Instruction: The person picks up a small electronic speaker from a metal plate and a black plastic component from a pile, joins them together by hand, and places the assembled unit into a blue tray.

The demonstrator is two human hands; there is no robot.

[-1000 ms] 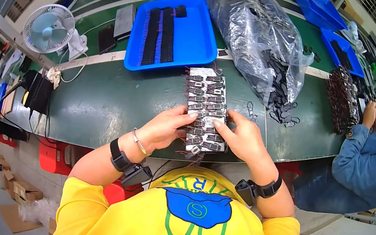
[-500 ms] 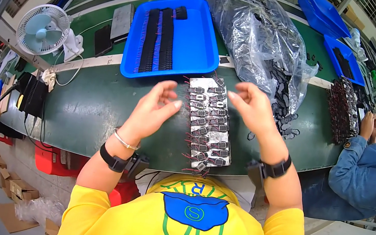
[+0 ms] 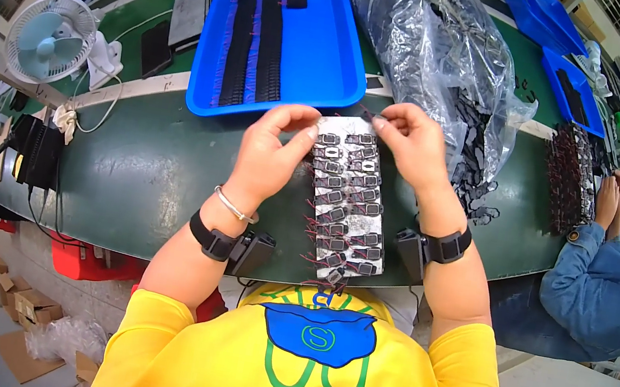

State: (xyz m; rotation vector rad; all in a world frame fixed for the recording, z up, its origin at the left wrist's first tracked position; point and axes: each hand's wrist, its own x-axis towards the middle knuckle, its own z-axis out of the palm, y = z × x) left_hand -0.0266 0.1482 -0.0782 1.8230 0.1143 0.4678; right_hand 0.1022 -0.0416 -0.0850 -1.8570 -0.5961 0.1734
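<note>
A white block lies on the green table in front of me, carrying two rows of small black rectangular parts with red and black wires. My left hand is at the block's upper left corner, thumb and fingers closed together; what they grip, if anything, is hidden. Over its upper right corner, my right hand pinches a small black wired part between thumb and fingers. Just beyond my hands stands a blue tray with long rows of black parts.
A clear plastic bag spills black pieces to the right. A white fan and a black box with cables stand left. At right, a co-worker in a denim sleeve sits beside a stack of wired parts.
Both hands have come in to the block's far corners, and their fingers have closed. My right hand has taken hold of a small black wired part. The view has shifted slightly.
</note>
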